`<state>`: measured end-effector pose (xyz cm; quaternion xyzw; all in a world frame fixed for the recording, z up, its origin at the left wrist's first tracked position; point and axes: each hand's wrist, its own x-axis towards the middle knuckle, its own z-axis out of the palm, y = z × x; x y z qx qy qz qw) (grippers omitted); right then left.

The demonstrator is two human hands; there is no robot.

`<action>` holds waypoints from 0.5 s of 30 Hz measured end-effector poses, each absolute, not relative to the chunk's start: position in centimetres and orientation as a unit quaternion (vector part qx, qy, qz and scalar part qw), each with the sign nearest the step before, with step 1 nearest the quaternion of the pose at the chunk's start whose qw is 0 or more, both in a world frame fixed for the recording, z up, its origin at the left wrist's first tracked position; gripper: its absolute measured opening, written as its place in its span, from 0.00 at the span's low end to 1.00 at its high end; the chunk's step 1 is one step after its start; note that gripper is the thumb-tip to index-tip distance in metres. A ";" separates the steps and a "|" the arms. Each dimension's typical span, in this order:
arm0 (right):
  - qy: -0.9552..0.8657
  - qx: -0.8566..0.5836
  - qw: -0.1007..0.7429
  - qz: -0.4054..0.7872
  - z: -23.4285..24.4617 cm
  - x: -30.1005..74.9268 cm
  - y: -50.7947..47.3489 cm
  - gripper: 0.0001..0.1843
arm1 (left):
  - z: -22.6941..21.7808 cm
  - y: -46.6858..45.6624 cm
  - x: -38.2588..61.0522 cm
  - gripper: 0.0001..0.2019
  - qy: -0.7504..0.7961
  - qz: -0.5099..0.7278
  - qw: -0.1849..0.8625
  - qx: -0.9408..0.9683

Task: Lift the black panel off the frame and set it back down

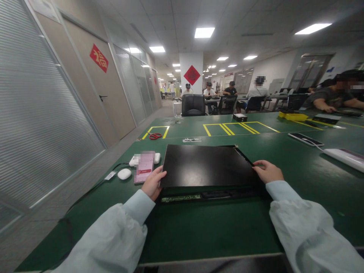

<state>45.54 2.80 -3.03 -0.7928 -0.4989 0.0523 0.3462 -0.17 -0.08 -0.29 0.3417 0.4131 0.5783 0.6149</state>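
Observation:
A flat black screen panel [209,167] is held tilted between my two hands over the green table. My left hand [154,182] grips its left edge, thumb on the front face and fingers behind. At the right edge, my right hand [267,171] pinches the border, its fingers closed. Below the panel's near edge lies a narrow green circuit board strip [180,198], with a dark strip running on to the right. The panel hides whatever lies behind it.
Left of the panel are a pink-screened phone [145,167], a white power strip [157,158] and a white round case [124,174]. Red scissors [155,136] lie farther back. At right are a phone [305,139], a white device [345,157] and a yellow tray [292,116]. Other people sit beyond.

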 end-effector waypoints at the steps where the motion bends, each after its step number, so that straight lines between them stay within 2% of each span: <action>1: -0.497 -0.795 0.343 0.055 -3.0 45.5 2.8 0.11 | -0.3 -0.1 -0.2 0.23 0.410 0.579 0.615 0.343; 10: -0.512 -0.789 0.338 0.024 -3.3 45.6 2.8 0.11 | -0.2 -0.3 0.0 0.24 0.392 0.579 0.620 0.357; 15: -0.526 -0.794 0.304 -0.006 -3.3 45.6 2.7 0.11 | 0.2 -0.4 0.3 0.24 0.378 0.571 0.634 0.361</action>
